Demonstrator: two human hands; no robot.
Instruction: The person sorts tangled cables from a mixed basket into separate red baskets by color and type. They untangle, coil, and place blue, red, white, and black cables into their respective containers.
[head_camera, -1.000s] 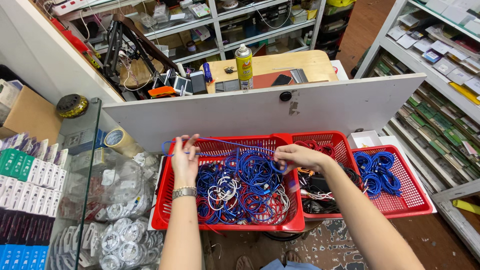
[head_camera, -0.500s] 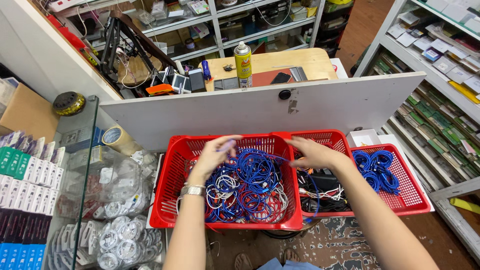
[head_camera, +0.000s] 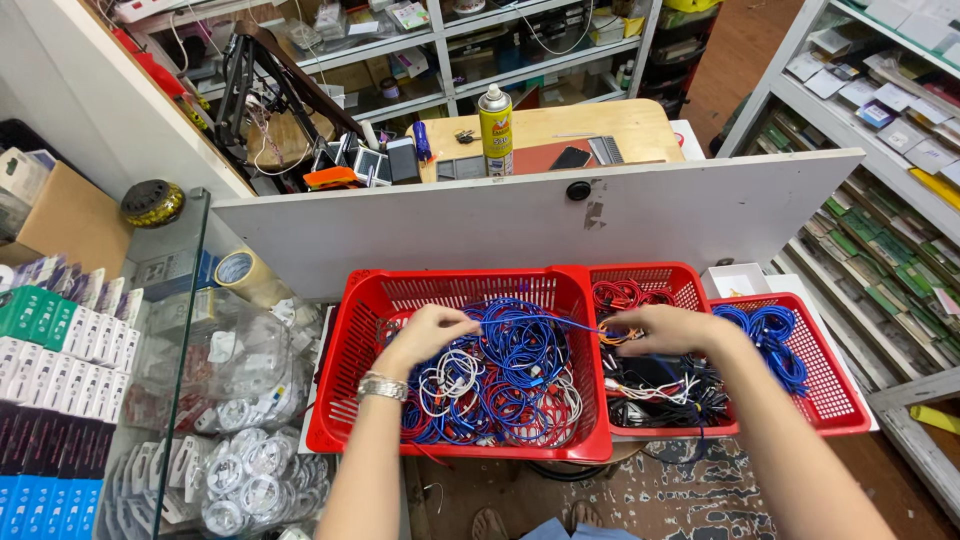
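Over the big red basket (head_camera: 345, 400), the left hand (head_camera: 425, 335) pinched one end of a blue cord (head_camera: 535, 320). The right hand (head_camera: 665, 328), over the next basket (head_camera: 690, 290), pinched the other end. The cord looked light, bendy and easily tangled; its ends seemed best to grab.

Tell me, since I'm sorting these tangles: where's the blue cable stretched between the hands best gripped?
Grip the blue cable on its taut, free span between left hand and right hand, from above; that stretch seems lifted clear of the tangle in the red basket.
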